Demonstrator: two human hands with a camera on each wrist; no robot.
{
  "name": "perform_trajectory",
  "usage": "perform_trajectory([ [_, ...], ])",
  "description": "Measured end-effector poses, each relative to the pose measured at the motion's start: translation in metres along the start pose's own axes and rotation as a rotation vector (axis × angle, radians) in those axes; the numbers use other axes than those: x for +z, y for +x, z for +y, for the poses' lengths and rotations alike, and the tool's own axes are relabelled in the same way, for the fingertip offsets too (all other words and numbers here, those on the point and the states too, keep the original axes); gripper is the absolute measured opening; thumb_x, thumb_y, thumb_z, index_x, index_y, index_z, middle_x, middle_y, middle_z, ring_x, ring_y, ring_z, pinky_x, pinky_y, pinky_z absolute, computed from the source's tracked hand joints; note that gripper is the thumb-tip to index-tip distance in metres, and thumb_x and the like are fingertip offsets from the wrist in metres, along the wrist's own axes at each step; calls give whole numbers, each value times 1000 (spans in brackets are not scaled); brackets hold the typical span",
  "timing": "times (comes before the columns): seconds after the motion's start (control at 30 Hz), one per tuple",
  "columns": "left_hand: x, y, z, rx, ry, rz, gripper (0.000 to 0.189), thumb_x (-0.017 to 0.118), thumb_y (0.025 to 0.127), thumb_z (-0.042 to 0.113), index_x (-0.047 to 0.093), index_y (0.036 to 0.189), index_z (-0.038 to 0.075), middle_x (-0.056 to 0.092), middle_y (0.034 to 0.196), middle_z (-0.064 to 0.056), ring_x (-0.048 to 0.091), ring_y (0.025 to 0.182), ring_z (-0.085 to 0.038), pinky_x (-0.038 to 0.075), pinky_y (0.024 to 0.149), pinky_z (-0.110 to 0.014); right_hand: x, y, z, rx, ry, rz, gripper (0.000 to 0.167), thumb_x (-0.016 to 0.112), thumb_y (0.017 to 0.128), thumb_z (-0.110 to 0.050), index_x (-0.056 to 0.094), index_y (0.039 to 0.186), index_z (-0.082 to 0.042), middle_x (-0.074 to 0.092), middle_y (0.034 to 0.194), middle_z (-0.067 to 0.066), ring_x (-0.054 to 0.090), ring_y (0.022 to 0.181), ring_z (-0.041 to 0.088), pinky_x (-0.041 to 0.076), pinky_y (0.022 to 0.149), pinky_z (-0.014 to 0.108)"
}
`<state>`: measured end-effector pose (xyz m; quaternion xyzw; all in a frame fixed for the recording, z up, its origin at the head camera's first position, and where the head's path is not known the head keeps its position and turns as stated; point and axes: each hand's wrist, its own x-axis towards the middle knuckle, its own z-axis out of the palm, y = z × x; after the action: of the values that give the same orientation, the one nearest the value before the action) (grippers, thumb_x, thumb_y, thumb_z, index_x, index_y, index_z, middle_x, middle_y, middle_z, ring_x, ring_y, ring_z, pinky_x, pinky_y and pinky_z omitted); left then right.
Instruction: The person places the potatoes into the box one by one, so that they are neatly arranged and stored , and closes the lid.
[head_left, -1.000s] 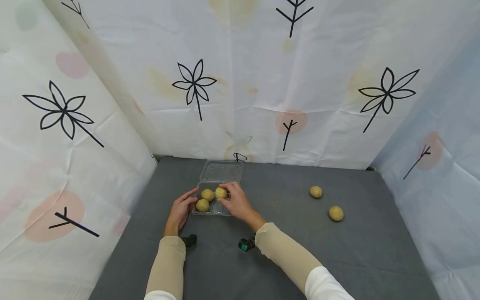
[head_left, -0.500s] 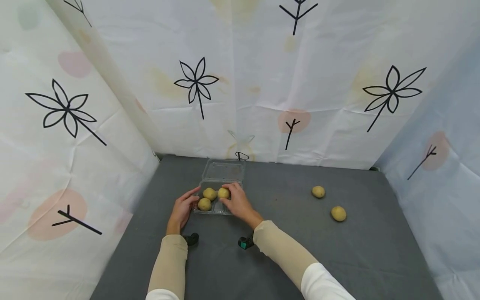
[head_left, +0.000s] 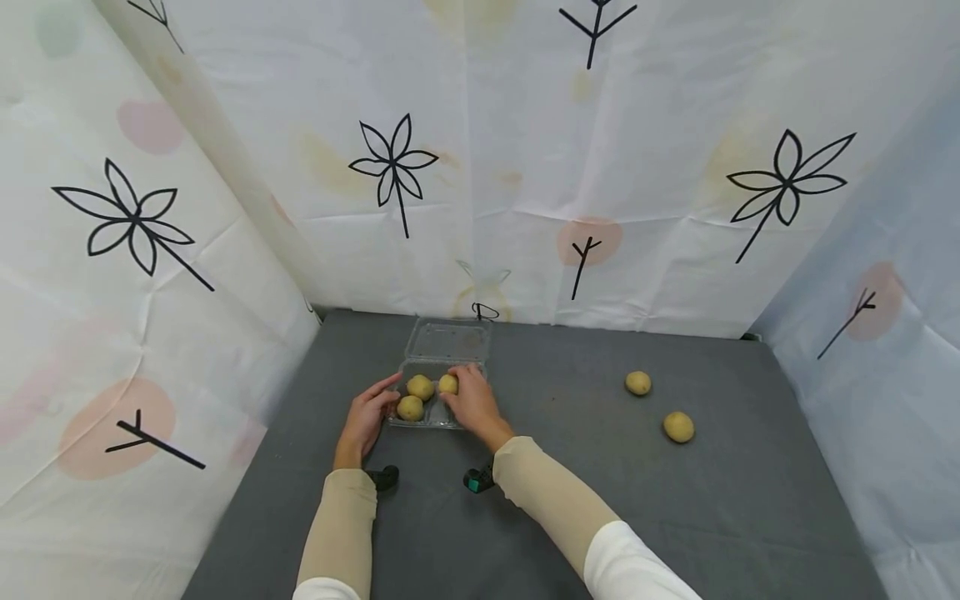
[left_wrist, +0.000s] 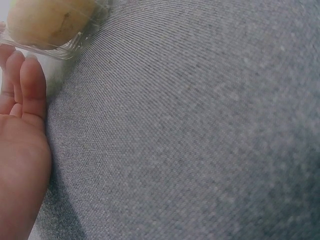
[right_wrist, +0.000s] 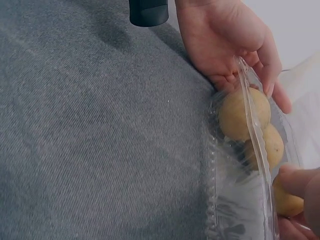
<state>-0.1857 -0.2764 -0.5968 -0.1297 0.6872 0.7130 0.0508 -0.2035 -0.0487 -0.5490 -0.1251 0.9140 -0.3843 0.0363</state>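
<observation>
A hinged clear plastic container point(head_left: 438, 417) lies with its lid point(head_left: 448, 342) folded back behind it. Two potatoes point(head_left: 420, 387) point(head_left: 410, 408) sit in its left half. My left hand point(head_left: 365, 421) holds the container's left end; in the right wrist view this hand point(right_wrist: 220, 35) has fingers on either side of the rim. My right hand point(head_left: 476, 404) pinches a third potato point(head_left: 448, 383) between thumb and fingers at the container's back right compartment. The right wrist view shows that potato point(right_wrist: 286, 200) partly covered by the thumb. The front right compartment holds no potato.
Two more potatoes point(head_left: 638, 383) point(head_left: 678, 427) lie apart on the grey tabletop point(head_left: 570, 467) to the right. A patterned white curtain point(head_left: 510, 175) rises behind and at both sides. Dark devices point(head_left: 477, 479) are worn at the wrists.
The right hand and forearm have shifted slightly left, and the potato in its fingers sits a little lower behind the hand. The left hand stays at the container's left end.
</observation>
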Motion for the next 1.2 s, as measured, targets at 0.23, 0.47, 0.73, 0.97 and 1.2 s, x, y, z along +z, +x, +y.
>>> perform_trajectory([
  [0.23, 2, -6, 9, -9, -13, -11, 45, 59, 102, 10, 57, 147, 13, 53, 68, 1, 50, 67, -14, 49, 70, -27, 3, 3, -5, -6, -77, -1, 42, 78, 91, -24, 68, 130, -10, 69, 120, 10, 67, 108, 28, 54, 94, 46],
  [0.47, 5, -14, 23, -24, -47, -27, 45, 58, 102, 5, 56, 146, 7, 55, 69, -3, 51, 66, -16, 49, 69, -27, 4, 4, -5, -6, -109, 5, 41, 78, 91, -24, 68, 130, -11, 70, 120, 10, 68, 109, 28, 54, 94, 47],
  [0.73, 4, -14, 25, -33, -61, -37, 45, 58, 102, 5, 56, 147, 8, 56, 70, -4, 51, 66, -18, 49, 69, -28, 5, 3, -7, -2, -130, 6, 41, 78, 91, -24, 68, 130, -12, 70, 120, 9, 69, 107, 28, 55, 93, 46],
  [0.97, 2, -12, 23, -29, -55, -35, 45, 58, 102, 5, 56, 146, 8, 54, 69, -4, 50, 66, -18, 49, 69, -28, 4, 5, -8, 2, -148, -2, 44, 76, 93, -29, 67, 131, -11, 71, 121, 9, 69, 104, 27, 55, 90, 46],
  [1.2, 2, -12, 23, -36, -51, -37, 45, 58, 102, 5, 56, 147, 9, 54, 69, -4, 51, 68, -19, 49, 70, -29, 1, 3, -9, -4, -129, -43, 42, 75, 94, -26, 66, 133, -11, 69, 125, 10, 68, 108, 28, 55, 92, 47],
])
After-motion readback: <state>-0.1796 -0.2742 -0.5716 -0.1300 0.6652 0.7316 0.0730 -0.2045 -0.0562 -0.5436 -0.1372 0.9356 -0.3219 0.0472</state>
